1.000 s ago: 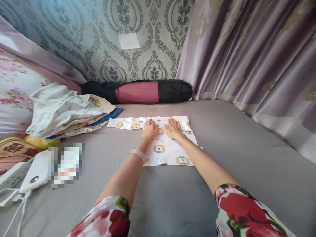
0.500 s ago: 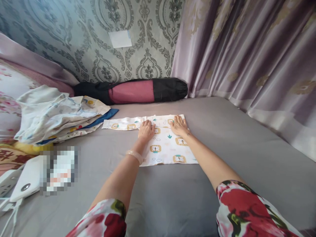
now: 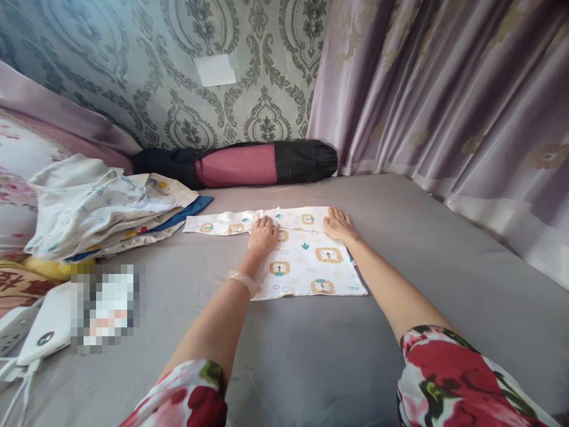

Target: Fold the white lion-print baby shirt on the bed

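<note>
A small white long-sleeved shirt (image 3: 311, 267) with yellow lion faces and green leaf prints lies flat on the grey bed sheet (image 3: 320, 356). One sleeve (image 3: 217, 222) stretches out to the left; on the right no sleeve sticks out. My left hand (image 3: 264, 234) rests flat on the shirt near the base of that sleeve, fingers extended. At the far right corner, my right hand (image 3: 338, 224) lies with its fingers stretched over the shirt's edge. Neither hand grips the cloth. A pale bangle (image 3: 241, 283) circles my left wrist.
Left of the shirt is a pile of clothes (image 3: 111, 207). Nearer sit a white power bank (image 3: 48, 326) with cables, a power strip (image 3: 15, 332) and a pixelated object (image 3: 111, 308). A pink and black rolled bag (image 3: 240, 165) lies against the wall; curtains (image 3: 427, 107) hang at right.
My right hand has slid right, from on top of the shirt to its far right edge, uncovering more of the print. The left hand has stayed in place.
</note>
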`<action>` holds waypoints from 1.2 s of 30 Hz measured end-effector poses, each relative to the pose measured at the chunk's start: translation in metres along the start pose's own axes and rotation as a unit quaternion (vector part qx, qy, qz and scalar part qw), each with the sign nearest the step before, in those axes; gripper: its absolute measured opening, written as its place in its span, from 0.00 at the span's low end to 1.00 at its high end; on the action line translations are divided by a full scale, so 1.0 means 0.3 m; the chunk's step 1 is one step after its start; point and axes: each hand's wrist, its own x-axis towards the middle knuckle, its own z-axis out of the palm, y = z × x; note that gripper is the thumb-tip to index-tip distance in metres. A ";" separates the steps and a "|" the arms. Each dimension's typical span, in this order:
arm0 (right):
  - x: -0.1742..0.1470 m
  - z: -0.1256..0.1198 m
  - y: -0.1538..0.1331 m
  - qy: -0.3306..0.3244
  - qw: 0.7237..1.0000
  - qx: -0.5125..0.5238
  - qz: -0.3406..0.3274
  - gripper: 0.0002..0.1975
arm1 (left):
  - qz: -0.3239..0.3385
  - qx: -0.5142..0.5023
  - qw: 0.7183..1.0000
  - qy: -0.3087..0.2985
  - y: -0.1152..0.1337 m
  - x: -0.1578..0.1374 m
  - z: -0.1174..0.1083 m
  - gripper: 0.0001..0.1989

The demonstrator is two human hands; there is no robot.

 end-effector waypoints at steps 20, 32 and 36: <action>-0.062 0.036 -0.238 0.018 0.998 -0.027 -0.054 0.34 | 0.014 -0.031 0.999 -0.003 0.015 -0.001 0.001 0.19; -0.092 0.086 -0.440 -0.020 0.977 -0.021 -0.212 0.31 | -0.008 -0.104 0.995 -0.002 -0.007 0.010 0.003 0.20; -0.088 0.092 -0.479 -0.029 0.971 -0.017 -0.237 0.31 | -0.041 -0.175 0.982 0.053 -0.020 0.016 0.011 0.22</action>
